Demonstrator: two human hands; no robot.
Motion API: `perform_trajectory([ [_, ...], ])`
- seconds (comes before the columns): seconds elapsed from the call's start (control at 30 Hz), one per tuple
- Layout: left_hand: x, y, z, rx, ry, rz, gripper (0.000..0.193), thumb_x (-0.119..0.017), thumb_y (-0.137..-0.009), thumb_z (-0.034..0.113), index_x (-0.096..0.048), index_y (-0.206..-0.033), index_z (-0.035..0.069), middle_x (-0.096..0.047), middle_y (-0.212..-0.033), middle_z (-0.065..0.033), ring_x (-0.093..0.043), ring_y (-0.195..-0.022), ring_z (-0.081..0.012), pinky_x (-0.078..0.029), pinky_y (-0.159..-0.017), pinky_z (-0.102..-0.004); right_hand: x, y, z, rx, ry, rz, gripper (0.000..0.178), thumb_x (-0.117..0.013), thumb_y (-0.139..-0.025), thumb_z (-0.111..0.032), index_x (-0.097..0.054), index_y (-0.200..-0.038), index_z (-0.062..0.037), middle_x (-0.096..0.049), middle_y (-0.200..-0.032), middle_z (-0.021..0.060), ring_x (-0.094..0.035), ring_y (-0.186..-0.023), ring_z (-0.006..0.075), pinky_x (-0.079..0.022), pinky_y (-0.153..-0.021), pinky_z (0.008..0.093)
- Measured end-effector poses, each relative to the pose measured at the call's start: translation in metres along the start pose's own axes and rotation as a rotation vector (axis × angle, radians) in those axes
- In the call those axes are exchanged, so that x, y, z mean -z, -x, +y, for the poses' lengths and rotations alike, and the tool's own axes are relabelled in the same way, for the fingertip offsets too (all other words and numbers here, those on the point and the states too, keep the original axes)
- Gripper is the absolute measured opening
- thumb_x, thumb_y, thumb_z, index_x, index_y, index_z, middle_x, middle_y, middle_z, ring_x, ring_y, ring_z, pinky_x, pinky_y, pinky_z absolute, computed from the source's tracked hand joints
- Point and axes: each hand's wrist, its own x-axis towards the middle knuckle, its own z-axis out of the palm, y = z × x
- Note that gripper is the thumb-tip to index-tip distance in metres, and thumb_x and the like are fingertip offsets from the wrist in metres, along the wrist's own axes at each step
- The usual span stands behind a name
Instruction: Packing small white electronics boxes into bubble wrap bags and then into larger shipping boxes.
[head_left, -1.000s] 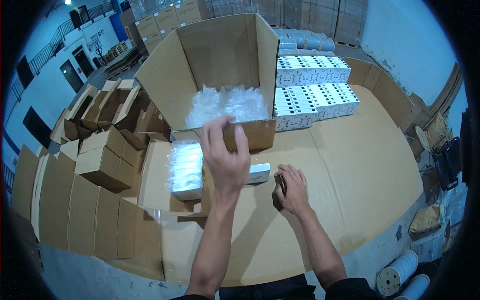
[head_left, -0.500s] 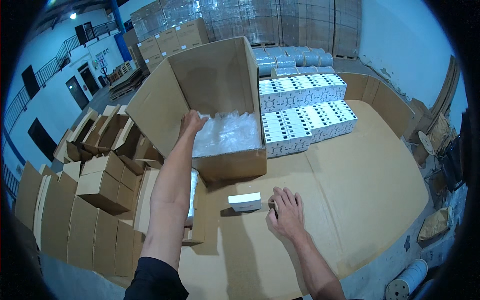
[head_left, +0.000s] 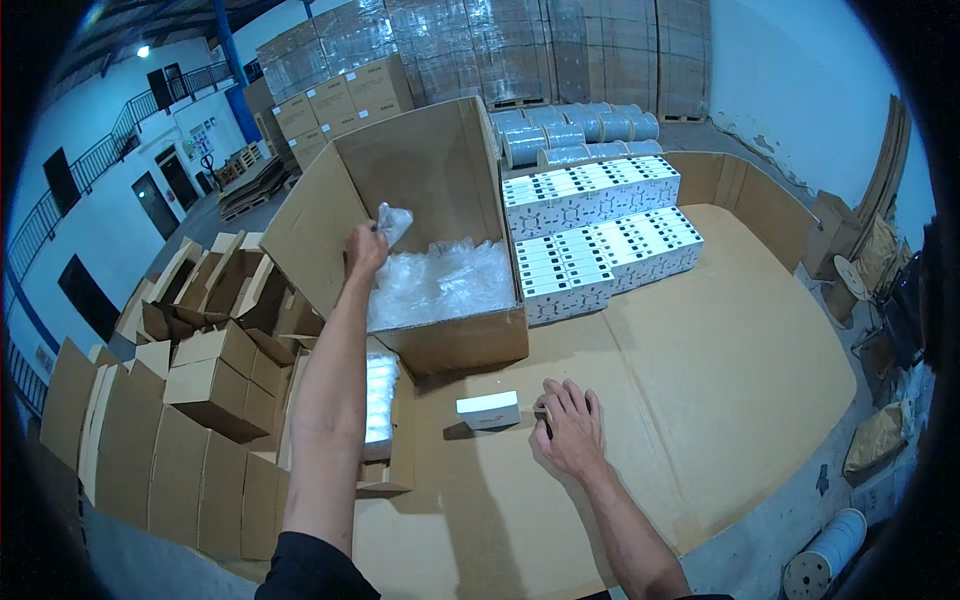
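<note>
Up left hand [head_left: 365,250] lifts one plastic bag [head_left: 393,222].

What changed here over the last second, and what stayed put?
The left hand left the work surface, reached into the big open carton and now lifts a clear plastic bag pinched in its fingers above the pile of bags. The right hand stayed flat on the cardboard sheet, beside the small white box, which also stayed. The stacks of white boxes did not move.
</note>
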Motion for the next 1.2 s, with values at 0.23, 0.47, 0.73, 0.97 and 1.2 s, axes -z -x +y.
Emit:
perform_trajectory([
  [0.23, 0.083, 0.024, 0.055, -0.028, 0.716, 0.013, 0.023, -0.068, -0.096, 0.015, -0.071, -0.109, -0.003, -0.073, -0.088, -0.0083, -0.067, -0.081, -0.0145, -0.053, -0.075, -0.0313, -0.003, 0.004, 0.003, -0.009, -0.028, 0.000, 0.028, -0.063, -0.086, -0.018, -0.062, -0.113, -0.0122, -0.052, -0.146, 0.0094, -0.039, -0.143, 0.0323, -0.026, -0.118, 0.0573],
  [0.47, 0.142, 0.182, 0.133, -0.008, 1.005, -0.095, 0.026, -0.065, -0.101, 0.018, -0.066, -0.117, -0.003, -0.070, -0.093, -0.0034, -0.064, -0.084, -0.0088, -0.051, -0.079, -0.0269, -0.011, 0.008, 0.023, -0.060, -0.221, 0.119, 0.028, -0.065, -0.085, -0.014, -0.064, -0.113, -0.0082, -0.066, -0.123, 0.0105, -0.057, -0.124, 0.0307, -0.038, -0.109, 0.0479],
  [0.73, 0.119, 0.374, 0.101, 0.274, 1.156, -0.567, 0.019, -0.062, -0.103, 0.011, -0.064, -0.116, -0.002, -0.071, -0.095, -0.0048, -0.064, -0.083, -0.0087, -0.052, -0.078, -0.0261, 0.010, 0.038, 0.001, -0.234, -1.402, -0.016, 0.038, -0.069, -0.097, -0.026, -0.058, -0.125, -0.0028, -0.067, -0.115, 0.0088, -0.067, -0.094, 0.0179, -0.054, -0.084, 0.0308],
  [0.97, 0.069, 0.427, 0.079, 0.317, 1.136, -0.693, 0.016, -0.061, -0.103, 0.012, -0.065, -0.111, -0.001, -0.069, -0.088, -0.0035, -0.060, -0.081, -0.0061, -0.050, -0.072, -0.0260, 0.000, 0.043, -0.015, -0.088, -1.257, -0.244, 0.043, -0.074, -0.093, -0.013, -0.056, -0.130, 0.0004, -0.063, -0.121, 0.0076, -0.060, -0.111, 0.0137, -0.050, -0.097, 0.0304],
  [1.2, 0.068, 0.428, 0.069, 0.273, 0.854, -0.492, 0.028, -0.055, -0.107, 0.022, -0.066, -0.098, -0.001, -0.063, -0.080, -0.0011, -0.053, -0.076, -0.0082, -0.046, -0.070, -0.0284, 0.011, 0.040, -0.003, -0.270, -1.149, -0.243, 0.011, -0.072, -0.093, -0.005, -0.063, -0.097, -0.0027, -0.064, -0.088, -0.0008, -0.057, -0.077, 0.0057, -0.049, -0.068, 0.0230],
])
